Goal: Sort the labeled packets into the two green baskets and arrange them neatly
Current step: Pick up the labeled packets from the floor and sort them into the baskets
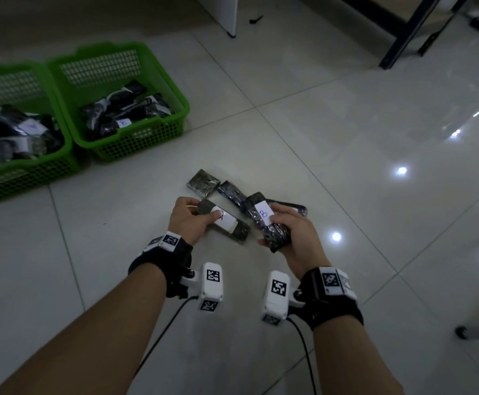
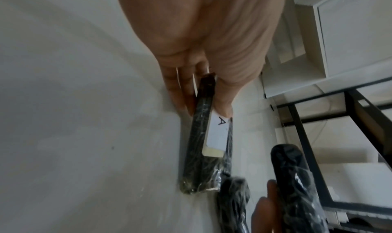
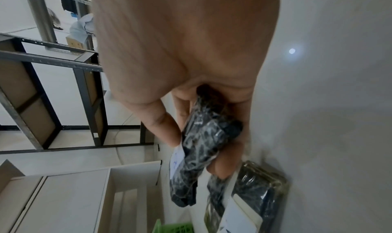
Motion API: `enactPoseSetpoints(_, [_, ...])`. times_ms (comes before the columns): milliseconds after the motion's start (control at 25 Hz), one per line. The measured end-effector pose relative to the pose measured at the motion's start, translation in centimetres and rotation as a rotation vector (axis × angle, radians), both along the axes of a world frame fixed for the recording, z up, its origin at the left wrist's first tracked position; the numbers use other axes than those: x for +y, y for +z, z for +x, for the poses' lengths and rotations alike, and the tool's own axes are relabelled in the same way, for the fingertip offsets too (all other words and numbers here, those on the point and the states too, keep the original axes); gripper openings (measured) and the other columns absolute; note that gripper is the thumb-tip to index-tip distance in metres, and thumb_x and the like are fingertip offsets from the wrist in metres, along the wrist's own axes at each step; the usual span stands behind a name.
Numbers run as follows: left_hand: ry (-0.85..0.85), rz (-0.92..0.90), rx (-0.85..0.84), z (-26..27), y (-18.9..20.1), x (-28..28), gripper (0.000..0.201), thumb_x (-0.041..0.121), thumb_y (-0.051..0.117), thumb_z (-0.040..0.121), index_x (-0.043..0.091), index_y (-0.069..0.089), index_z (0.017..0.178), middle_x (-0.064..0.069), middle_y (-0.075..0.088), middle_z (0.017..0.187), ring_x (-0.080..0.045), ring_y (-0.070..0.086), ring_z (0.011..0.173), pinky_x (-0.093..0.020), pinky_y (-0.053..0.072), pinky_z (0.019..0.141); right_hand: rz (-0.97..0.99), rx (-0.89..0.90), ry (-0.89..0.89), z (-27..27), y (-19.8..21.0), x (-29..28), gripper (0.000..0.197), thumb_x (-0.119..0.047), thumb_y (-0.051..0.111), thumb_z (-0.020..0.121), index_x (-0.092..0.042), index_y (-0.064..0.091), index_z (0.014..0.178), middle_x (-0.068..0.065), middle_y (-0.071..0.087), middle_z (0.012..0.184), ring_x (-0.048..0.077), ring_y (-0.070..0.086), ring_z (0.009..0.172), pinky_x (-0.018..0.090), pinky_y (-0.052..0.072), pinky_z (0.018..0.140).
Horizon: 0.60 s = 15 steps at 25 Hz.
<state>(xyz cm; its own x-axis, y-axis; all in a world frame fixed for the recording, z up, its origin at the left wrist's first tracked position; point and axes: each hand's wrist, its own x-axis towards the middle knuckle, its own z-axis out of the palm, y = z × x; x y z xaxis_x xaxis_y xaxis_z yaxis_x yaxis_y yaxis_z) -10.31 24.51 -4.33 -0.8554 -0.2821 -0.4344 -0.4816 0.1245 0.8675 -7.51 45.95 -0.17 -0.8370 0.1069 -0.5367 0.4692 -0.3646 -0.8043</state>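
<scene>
On the floor in the head view, my left hand [image 1: 191,220] grips the A packet [image 1: 226,225] and my right hand [image 1: 291,232] grips the B packet [image 1: 264,220]. Both green baskets [image 1: 135,109] already hold many packets; three loose packets [image 1: 204,181] remain, I judge. At the left wrist, thumb and fingers pinch A, its far end touching the floor. At the right wrist, fingers curl round B.

A handwritten "A" stands on the white label [image 1: 224,220] of the packet in the left hand [image 1: 190,219]. A blue "B" stands on the white label [image 1: 264,213] of the packet in the right hand [image 1: 295,233]. Labels in the baskets are too blurred to read.
</scene>
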Motion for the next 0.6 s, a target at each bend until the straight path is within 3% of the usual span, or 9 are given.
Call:
enactPoseSetpoints(120, [0.086,0.171,0.075,-0.2,1.7,-3.1,0.04,0.007,0.081,0.078,0.011,0.056,0.11,-0.014,0.071,0.107,-0.025,0.07,0.092,-0.038,0.061,0.076,-0.042,0.062,0.048,-0.9,1.2,-2.9,0.056,-0.005,0.052,0.061,-0.002,0.068,0.114,0.021,0.073,0.101,0.031,0.066,0.066,0.04,0.045,0.063])
enactPoseSetpoints(240, [0.129,0.214,0.178,-1.0,4.5,-6.5,0.028,-0.002,0.068,0.087,0.005,0.063,0.114,-0.016,0.071,0.108,-0.024,0.07,0.089,-0.035,0.061,0.072,-0.021,0.126,0.085,-2.3,2.4,-5.6,0.057,-0.003,0.046,0.061,-0.005,0.067,0.113,0.017,0.074,0.094,0.03,0.062,0.058,0.034,0.041,0.057])
enactPoseSetpoints(320, [0.124,0.191,0.221,-1.7,6.9,-9.4,0.027,-0.004,0.064,0.09,0.003,0.064,0.115,-0.015,0.07,0.105,-0.023,0.068,0.085,-0.033,0.061,0.068,-0.05,0.167,0.075,-3.3,3.3,-7.8,0.048,0.006,0.044,0.074,-0.006,0.065,0.116,0.018,0.073,0.094,0.032,0.063,0.063,0.034,0.051,0.056])
enactPoseSetpoints(360, [0.104,0.17,0.223,-2.2,8.1,-10.9,0.027,-0.005,0.063,0.09,0.003,0.063,0.115,-0.014,0.069,0.103,-0.023,0.067,0.084,-0.031,0.061,0.065,-0.078,0.188,0.059,-3.6,3.7,-8.7,0.044,0.011,0.043,0.081,-0.005,0.065,0.117,0.018,0.073,0.092,0.031,0.065,0.068,0.039,0.056,0.063])
enactPoseSetpoints(480, [0.06,0.064,0.234,-3.8,12.2,-16.8,0.029,-0.008,0.062,0.09,0.001,0.061,0.117,-0.015,0.066,0.099,-0.022,0.065,0.079,-0.03,0.061,0.062,-0.104,0.255,0.096,-5.0,5.2,-12.2,0.03,0.015,0.048,0.09,0.004,0.068,0.11,0.018,0.074,0.09,0.027,0.07,0.074,0.049,0.055,0.082])
enactPoseSetpoints(600, [0.073,-0.079,0.215,-4.9,14.8,-23.8,0.032,-0.005,0.065,0.088,0.004,0.059,0.118,-0.02,0.067,0.104,-0.03,0.068,0.079,-0.04,0.062,0.065,-0.073,0.282,0.175,-6.7,5.8,-16.5,0.028,0.012,0.063,0.085,-0.001,0.075,0.107,0.02,0.075,0.104,0.03,0.07,0.088,0.039,0.058,0.089])
